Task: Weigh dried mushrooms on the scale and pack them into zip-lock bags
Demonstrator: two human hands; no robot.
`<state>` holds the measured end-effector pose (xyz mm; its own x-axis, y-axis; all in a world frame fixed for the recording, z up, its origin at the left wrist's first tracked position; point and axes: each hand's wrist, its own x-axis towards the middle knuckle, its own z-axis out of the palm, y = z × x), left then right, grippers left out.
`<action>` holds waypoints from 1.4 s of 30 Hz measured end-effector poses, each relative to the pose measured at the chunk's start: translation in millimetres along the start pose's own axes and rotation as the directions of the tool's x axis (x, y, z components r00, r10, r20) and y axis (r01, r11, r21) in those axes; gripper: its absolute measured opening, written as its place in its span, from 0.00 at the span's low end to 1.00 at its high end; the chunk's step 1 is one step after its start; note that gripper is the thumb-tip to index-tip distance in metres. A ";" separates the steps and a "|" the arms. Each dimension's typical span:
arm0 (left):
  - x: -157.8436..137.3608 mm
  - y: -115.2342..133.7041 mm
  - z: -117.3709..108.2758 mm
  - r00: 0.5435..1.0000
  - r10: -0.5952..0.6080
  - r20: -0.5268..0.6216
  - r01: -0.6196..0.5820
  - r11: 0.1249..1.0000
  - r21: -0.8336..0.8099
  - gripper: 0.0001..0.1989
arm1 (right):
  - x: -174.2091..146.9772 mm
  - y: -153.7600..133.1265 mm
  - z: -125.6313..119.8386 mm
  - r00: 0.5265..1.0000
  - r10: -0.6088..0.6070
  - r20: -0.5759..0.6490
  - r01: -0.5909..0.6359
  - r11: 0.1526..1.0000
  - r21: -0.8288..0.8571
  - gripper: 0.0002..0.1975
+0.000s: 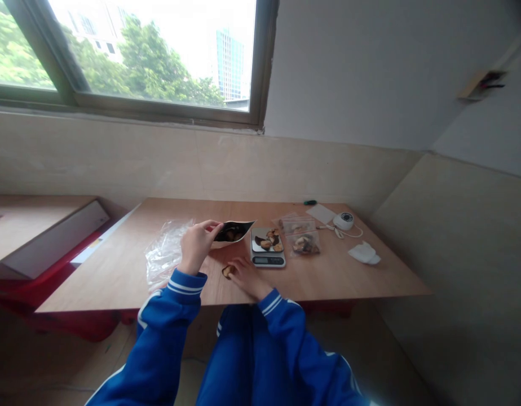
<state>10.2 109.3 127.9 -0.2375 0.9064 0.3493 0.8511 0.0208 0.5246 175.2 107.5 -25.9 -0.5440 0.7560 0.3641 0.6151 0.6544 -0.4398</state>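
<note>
My left hand grips the left edge of a stand-up pouch, its fingers closed on the rim. The pouch's mouth gapes, and dark brown pieces show inside. Lower down, close to the table top, my right hand has its fingertips closed on what looks like a dried mushroom, brown with a pale underside. Just right of the pouch stands a small kitchen scale with several similar dried mushrooms on its plate. The digits on its display are too small to read.
Crumpled clear plastic lies on the table at left. Right of the scale are zip bags with dried pieces inside. Farther right are a white round device with a cable, a white tissue and a green-handled tool.
</note>
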 end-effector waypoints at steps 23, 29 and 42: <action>-8.1 -5.7 -3.2 0.999 -0.030 -0.021 0.029 0.999 -0.036 0.18 | -5.2 28.6 -17.4 0.941 0.235 -0.242 -0.183 0.959 0.218 0.11; -7.2 -7.6 -5.7 0.999 -0.047 -0.024 0.047 0.999 -0.020 0.18 | 3.9 69.4 -41.7 0.899 0.248 -0.360 -0.246 0.968 0.053 0.09; -9.3 -10.0 -7.2 0.998 -0.063 -0.009 0.063 0.998 -0.028 0.18 | -32.5 82.0 -45.0 0.805 0.312 -0.504 -0.406 0.910 -0.085 0.15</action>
<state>0.5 97.7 125.0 -0.2952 0.8993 0.3226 0.8209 0.0661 0.5672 269.1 137.3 -36.8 0.0416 0.8210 0.5694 0.8291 0.2896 -0.4782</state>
